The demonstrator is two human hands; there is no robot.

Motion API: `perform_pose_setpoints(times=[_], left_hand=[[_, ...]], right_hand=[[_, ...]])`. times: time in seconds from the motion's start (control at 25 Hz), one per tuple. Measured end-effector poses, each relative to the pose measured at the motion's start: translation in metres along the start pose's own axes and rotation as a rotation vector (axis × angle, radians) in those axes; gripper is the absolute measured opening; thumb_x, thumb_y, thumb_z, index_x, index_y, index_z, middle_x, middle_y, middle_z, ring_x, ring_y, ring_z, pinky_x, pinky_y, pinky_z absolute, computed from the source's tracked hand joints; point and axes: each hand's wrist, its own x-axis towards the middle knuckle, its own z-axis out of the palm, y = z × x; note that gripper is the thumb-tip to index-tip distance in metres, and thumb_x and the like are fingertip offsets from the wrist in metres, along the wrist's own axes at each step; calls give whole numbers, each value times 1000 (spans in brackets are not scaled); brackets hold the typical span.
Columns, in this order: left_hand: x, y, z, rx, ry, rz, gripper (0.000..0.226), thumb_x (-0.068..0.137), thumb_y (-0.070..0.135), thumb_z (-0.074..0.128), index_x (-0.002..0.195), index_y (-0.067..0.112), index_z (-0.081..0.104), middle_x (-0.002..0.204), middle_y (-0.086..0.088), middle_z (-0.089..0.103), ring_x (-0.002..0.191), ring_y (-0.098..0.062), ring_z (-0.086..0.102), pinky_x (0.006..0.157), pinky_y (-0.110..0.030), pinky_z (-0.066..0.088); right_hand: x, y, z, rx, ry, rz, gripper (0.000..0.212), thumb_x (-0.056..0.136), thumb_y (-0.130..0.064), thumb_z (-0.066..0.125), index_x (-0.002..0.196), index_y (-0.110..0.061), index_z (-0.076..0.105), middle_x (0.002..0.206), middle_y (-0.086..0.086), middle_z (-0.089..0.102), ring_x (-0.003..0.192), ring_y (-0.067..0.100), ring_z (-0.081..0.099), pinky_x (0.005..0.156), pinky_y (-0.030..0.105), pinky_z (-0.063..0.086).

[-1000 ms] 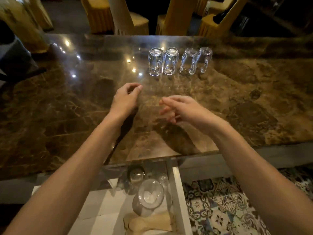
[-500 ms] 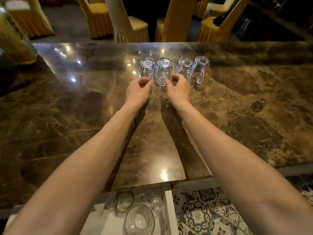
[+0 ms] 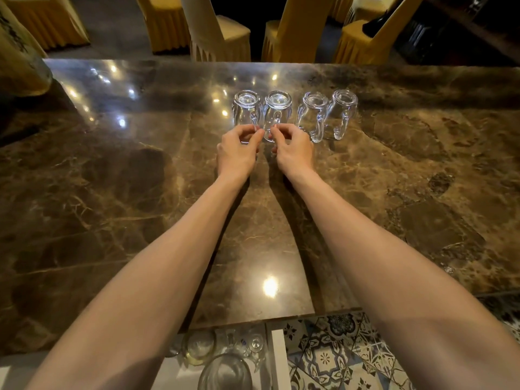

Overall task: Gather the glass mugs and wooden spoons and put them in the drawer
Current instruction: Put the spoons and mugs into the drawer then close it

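Note:
Several clear glass mugs stand upside down in a row on the brown marble counter (image 3: 112, 209), handles towards me. My left hand (image 3: 237, 153) pinches the handle of the leftmost mug (image 3: 245, 106). My right hand (image 3: 294, 150) pinches the handle of the second mug (image 3: 278, 106). Both mugs still rest on the counter. Two more mugs (image 3: 313, 114) (image 3: 342, 109) stand untouched to the right. Below the counter's near edge the white drawer (image 3: 277, 358) is open, with a glass mug (image 3: 225, 374) and other glassware (image 3: 200, 346) inside. No wooden spoon is in view.
Yellow-covered chairs (image 3: 219, 38) stand beyond the counter's far edge. A large pale vase (image 3: 19, 68) sits at the far left corner. Patterned floor tiles (image 3: 332, 358) show to the right of the drawer.
Both hands have reached forward from mid-counter to the row of mugs and closed their fingers on the handles of the two left mugs. The view has tilted up, hiding most of the drawer.

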Motion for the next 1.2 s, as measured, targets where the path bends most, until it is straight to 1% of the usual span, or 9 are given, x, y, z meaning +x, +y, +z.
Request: perform_pose_setpoints(times=[0.16, 0.36, 0.44, 0.56, 0.68, 0.92, 1.04, 1.12, 1.2], left_hand=[[2, 2, 1, 22, -10, 10, 31, 87, 27, 63, 114, 12, 65, 107, -5, 70, 97, -17, 66, 88, -39, 54], [4, 3, -1, 56, 20, 31, 22, 88, 19, 62, 108, 11, 68, 101, -7, 72, 89, -16, 68, 84, -35, 56], [3, 2, -5, 26, 15, 28, 20, 88, 17, 62, 105, 10, 68, 97, -9, 73, 78, -14, 70, 76, -32, 58], [0, 0, -14, -12, 3, 44, 16, 89, 14, 61, 102, 9, 68, 91, -9, 73, 70, -10, 69, 65, -31, 60], [-5, 0, -29, 13, -8, 106, 16, 90, 14, 58, 103, 8, 68, 93, -6, 72, 66, -1, 65, 62, -19, 57], [-39, 13, -83, 2, -58, 208, 22, 89, 18, 61, 108, 9, 66, 95, -4, 71, 67, 0, 67, 65, -14, 53], [-71, 23, -118, -26, -44, 230, 20, 87, 17, 63, 106, 14, 67, 94, -5, 72, 76, -11, 70, 75, -25, 57], [-98, 27, -143, -5, -43, 258, 21, 85, 16, 65, 106, 12, 67, 93, -1, 72, 80, -9, 69, 74, -21, 56], [-129, 28, -170, -3, -63, 292, 22, 85, 14, 64, 106, 12, 67, 92, 9, 71, 84, -3, 68, 71, -13, 52]], right_hand=[[3, -2, -1, 16, -24, 7, 26, 94, -25, 53, 104, -6, 68, 99, 11, 72, 90, 26, 67, 85, 49, 53], [3, -5, -1, 66, -27, 21, 24, 94, -21, 53, 91, -6, 71, 86, 15, 73, 68, 17, 60, 78, 49, 56], [0, -6, 0, 65, -31, 19, 25, 94, -22, 53, 89, -5, 72, 84, 16, 72, 67, 17, 59, 78, 49, 56], [-7, -11, -3, 51, -32, -15, 25, 94, -22, 54, 90, -5, 72, 80, 11, 71, 69, 16, 61, 81, 46, 56], [-19, -17, -8, 54, -62, -97, 23, 94, -20, 54, 94, -6, 71, 81, 7, 70, 71, 14, 63, 79, 43, 57], [-60, -31, -17, 162, -165, -199, 15, 92, -16, 57, 95, -10, 71, 83, 3, 71, 65, 12, 64, 70, 32, 59], [-94, -35, -22, 260, -260, -222, 12, 91, -12, 59, 92, -17, 69, 77, -4, 70, 59, 3, 60, 65, 20, 54], [-121, -37, -25, 284, -314, -242, 14, 90, -13, 61, 92, -23, 70, 77, -8, 71, 60, 1, 62, 63, 15, 52], [-151, -40, -26, 303, -370, -249, 13, 88, -15, 63, 94, -23, 72, 78, -5, 73, 64, 3, 64, 64, 15, 53]])
